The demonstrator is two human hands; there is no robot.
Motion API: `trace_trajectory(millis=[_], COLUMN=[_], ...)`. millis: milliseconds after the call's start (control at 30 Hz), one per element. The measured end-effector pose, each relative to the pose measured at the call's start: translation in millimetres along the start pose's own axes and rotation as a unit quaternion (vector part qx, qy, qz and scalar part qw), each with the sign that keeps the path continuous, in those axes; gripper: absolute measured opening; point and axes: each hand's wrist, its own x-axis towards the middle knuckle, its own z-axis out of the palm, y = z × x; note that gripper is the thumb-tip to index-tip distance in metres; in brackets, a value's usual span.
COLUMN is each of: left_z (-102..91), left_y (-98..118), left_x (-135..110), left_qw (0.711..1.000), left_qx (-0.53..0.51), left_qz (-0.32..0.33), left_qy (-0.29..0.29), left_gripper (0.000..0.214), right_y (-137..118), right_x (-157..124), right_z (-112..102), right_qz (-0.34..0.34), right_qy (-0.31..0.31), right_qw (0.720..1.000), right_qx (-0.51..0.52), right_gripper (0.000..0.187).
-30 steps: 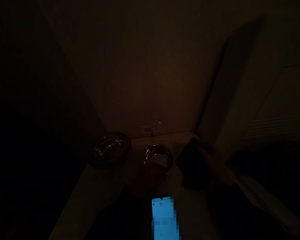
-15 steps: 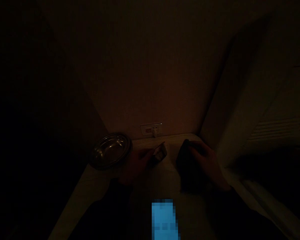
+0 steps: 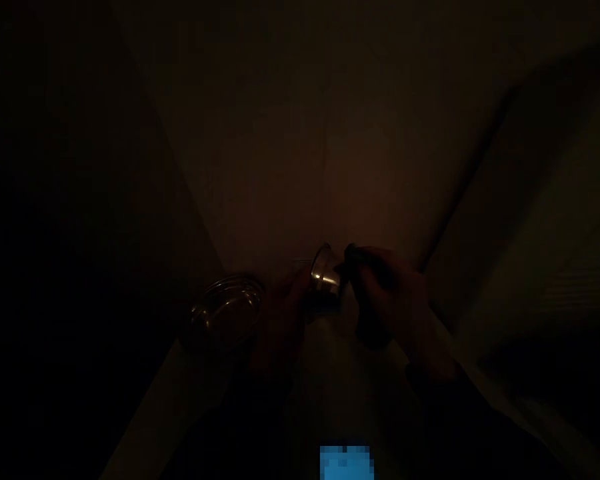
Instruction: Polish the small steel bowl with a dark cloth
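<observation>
The scene is very dark. My left hand (image 3: 283, 317) is closed on a small shiny metal cup (image 3: 327, 273), tilted on its side above the table. Close to the cup's right side, my right hand (image 3: 403, 290) pinches a dark, limp piece, apparently a cloth (image 3: 374, 330), which hangs below the fingers. Whether the cloth touches the cup I cannot make out. Just left of my left hand lies a round shiny metal bowl (image 3: 230, 317).
A pale tabletop (image 3: 145, 413) runs back to a wall (image 3: 280, 147), where a socket plate (image 3: 303, 259) shows faintly. A side panel (image 3: 490, 200) rises on the right. A blurred bright blue rectangle (image 3: 347, 465) glows at the bottom edge.
My left hand has raised the metal cup and turned it so its side shows. My right hand has brought the dark cloth leftward, up to the cup. The view has shifted slightly.
</observation>
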Motion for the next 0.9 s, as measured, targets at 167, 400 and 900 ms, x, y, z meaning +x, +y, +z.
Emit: trace_trajectory(millis=[167,400,900], left_z=[1.4,7.6,8.6], left_y=[6,12,15], left_x=[-2,-3,-6], left_qw=[0.999,0.997,0.997], left_qx=[0.002,0.032,0.017], left_qz=[0.027,0.065,-0.005], left_qy=[0.028,0.041,0.076], left_gripper=[0.024,0.020,0.017], right_y=[-13,-17,-24], right_x=[2,-1,3], right_z=[5,0,-11], right_qz=[-0.115,-0.182,-0.106], right_qy=[-0.051,-0.059,-0.093], right_qw=[0.992,0.978,0.987], right_qx=[-0.031,-0.082,-0.071], right_gripper=[0.028,0.035,0.017])
